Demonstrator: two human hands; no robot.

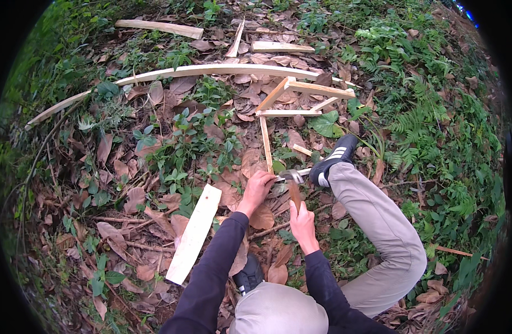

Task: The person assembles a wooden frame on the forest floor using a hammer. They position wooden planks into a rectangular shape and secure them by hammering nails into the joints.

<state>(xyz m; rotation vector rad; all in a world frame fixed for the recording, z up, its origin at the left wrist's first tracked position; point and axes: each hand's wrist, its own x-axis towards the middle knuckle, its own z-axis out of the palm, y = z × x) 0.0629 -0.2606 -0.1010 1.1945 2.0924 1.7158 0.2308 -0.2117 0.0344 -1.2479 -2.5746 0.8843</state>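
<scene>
My right hand (304,225) is wrapped round the wooden handle of a claw hammer (294,192). The hammer's metal head hovers by the near corner of a frame of thin pale wooden strips (266,146). At that same corner my left hand (257,192) pinches the end of a strip, fingertips close to the hammer head. Whether a nail is between those fingers is too small to see. From this corner the frame stretches away to a joined, box-like part. Another pale strip (302,172) runs right from the corner to beside my shoe (335,157).
A broad pale board (194,236) lies left of my left forearm. Beyond the frame rests a long curved strip (211,69), with loose wood pieces (160,26) farther off. A small offcut (302,150) lies near my shoe. Dry leaves, twigs and green plants cover the ground.
</scene>
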